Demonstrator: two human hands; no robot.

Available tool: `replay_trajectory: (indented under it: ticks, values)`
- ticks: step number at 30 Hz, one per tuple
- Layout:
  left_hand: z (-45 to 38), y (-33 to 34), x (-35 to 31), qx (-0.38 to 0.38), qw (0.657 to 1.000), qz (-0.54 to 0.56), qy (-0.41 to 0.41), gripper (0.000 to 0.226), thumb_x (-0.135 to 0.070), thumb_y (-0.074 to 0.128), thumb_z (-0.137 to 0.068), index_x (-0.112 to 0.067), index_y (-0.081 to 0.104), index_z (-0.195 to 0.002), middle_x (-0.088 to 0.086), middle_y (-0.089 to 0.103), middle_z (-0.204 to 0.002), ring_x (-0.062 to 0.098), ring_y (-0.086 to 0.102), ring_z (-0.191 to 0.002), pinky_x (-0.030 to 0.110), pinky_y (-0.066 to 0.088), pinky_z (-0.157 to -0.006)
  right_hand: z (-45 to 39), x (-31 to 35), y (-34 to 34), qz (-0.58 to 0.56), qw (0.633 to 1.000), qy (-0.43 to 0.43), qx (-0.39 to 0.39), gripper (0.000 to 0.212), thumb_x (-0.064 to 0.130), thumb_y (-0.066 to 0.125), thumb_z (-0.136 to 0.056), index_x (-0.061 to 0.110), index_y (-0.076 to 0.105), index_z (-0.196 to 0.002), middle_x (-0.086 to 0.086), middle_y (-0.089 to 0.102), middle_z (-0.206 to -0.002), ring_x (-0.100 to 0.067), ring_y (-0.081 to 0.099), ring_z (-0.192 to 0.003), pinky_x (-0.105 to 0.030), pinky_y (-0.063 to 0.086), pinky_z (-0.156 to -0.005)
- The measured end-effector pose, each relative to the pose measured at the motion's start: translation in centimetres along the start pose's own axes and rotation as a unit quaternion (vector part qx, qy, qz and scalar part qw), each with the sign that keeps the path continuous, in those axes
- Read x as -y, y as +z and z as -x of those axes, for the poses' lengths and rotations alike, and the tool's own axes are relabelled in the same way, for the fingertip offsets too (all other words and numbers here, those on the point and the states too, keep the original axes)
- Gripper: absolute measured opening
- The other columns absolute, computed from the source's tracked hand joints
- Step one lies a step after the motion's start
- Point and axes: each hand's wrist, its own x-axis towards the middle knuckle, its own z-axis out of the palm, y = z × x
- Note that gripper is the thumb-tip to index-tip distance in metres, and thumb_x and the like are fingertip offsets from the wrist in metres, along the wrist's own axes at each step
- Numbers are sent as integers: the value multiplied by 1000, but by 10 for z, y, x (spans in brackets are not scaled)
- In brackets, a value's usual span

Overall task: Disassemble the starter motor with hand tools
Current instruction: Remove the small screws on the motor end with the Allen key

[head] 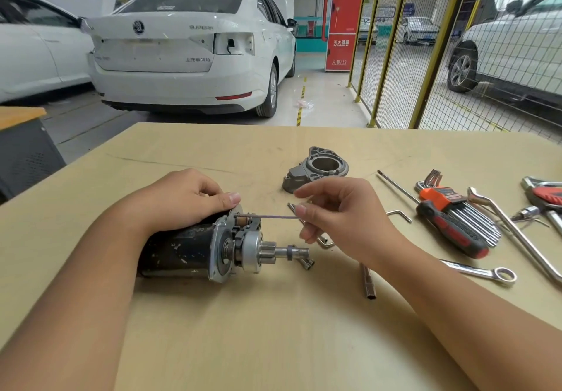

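The starter motor point(194, 250) is found lying on its side on the table point(273, 329), with the pinion shaft pointing toward the right hand. The nose housing point(314, 168) has already been taken off; it sits on the table beyond the right hand, well apart from the motor. The gear, the lever and the plate at the open end are exposed.

The left hand point(185, 199) is laid over the top of the motor body, fingers curled round it and the thumb pressed at the rim of the end plate; the grip is judged to be holding the body steady. The right hand point(331, 220) is closed in a pinch on the free end of a long thin bolt point(267, 217), whose other end is at the end plate, just beside the left thumb. Much of the bolt's length is showing, so it is judged to be in the course of withdrawal. Whether it is fully free of its hole cannot be told.

A second thin rod is seen partly hidden behind the right fingers; its nature is uncertain.

Near the right hand lie a single hex key point(400, 215), a hex key set point(456, 205), a screwdriver point(450, 229) and a spanner point(483, 273).

Remaining, by judgement: the bolt to be set aside, then the end plate, gear assembly, armature and rear cover to be separated from the body. The work is assessed as under halfway.
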Motion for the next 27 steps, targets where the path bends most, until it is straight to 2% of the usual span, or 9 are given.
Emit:
replay_trajectory:
  ticks: [2,4,9,12,15,18,21,23,27]
  values:
    - [1,0,-1,-6,1000,-5,3,39,-74,63,-77,-40,81,-81,-14,78,-85,9,72,-89,35,56,-93,1,0,0,45,998,-49,-1,26,0,76,-87,22,73,-99,-5,72,-66,-25,73,-56,-63,56,-53]
    - [0,1,-2,-25,999,-5,21,23,-60,71,-86,-40,81,-83,-14,78,-85,8,72,-89,37,57,-93,0,0,0,69,994,-84,-6,32,-4,75,-86,25,72,-100,0,73,-70,-21,73,-58,-60,57,-55]
    - [1,13,-21,-141,980,107,91,9,-45,79,-87,-38,82,-83,-18,78,-85,0,71,-87,24,52,-77,-2,2,0,172,972,-162,-8,30,-14,66,-87,7,75,-106,-4,75,-82,-12,71,-62,-29,62,-65]
    - [1,22,-35,-61,986,92,122,7,-35,81,-87,-38,83,-81,-15,78,-87,2,72,-86,21,55,-71,-3,4,-1,230,952,-201,-7,30,-16,63,-88,3,75,-108,-3,75,-86,-12,71,-66,-26,60,-68]
    - [-2,24,-42,34,993,41,102,12,-27,79,-90,-36,84,-83,-8,78,-88,12,73,-87,38,61,-82,-4,3,-2,253,944,-213,-9,30,-15,64,-88,5,75,-107,1,75,-87,-10,71,-69,-21,58,-68]
    - [-5,22,-46,44,995,13,93,13,-25,79,-90,-32,84,-81,-6,78,-86,15,73,-86,40,61,-85,-2,2,3,188,970,-156,-21,26,-7,67,-90,12,76,-105,5,75,-86,-9,71,-69,-19,56,-66]
    - [-4,21,-48,25,995,22,92,15,-21,81,-88,-29,83,-75,-7,77,-78,10,73,-80,34,60,-81,-1,7,9,84,993,-69,-39,7,35,70,-91,31,75,-94,14,72,-76,-5,66,-66,-22,49,-62]
    - [-3,21,-48,22,996,24,89,15,-21,81,-88,-28,82,-75,-7,77,-76,9,73,-78,32,59,-80,-2,9,10,55,997,7,-48,27,53,62,-88,29,74,-87,9,69,-71,-6,61,-58,-30,48,-57]
    - [-2,21,-49,24,996,12,86,13,-21,81,-88,-27,82,-77,-6,77,-77,12,73,-80,36,61,-82,0,14,4,-27,992,120,0,37,40,63,-97,9,72,-80,-3,64,-63,-16,50,-49,-31,42,-47]
